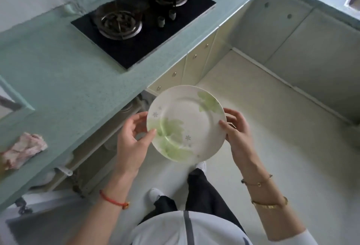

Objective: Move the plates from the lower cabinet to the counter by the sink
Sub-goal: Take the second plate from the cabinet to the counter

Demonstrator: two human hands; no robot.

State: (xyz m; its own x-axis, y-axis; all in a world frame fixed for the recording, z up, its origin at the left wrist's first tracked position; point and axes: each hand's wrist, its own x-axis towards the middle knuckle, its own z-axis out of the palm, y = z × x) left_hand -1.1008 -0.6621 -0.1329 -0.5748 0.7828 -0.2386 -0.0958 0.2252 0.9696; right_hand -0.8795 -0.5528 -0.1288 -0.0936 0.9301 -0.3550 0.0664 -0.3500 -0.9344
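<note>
A white plate [187,122] with pale green leaf prints is held flat above the floor, in front of the counter edge. My left hand [132,143] grips its left rim, thumb on top. My right hand [236,133] grips its right rim. Under the green counter [58,81] to the left, the lower cabinet [109,137] stands open, its inside dim and blurred. The sink corner [11,98] shows at the far left edge.
A black two-burner gas hob [144,22] sits in the counter beyond the plate. A pink crumpled cloth [23,150] lies on the counter near the sink. Shut cabinet doors [196,63] run along the right. My feet stand on the pale floor [272,127].
</note>
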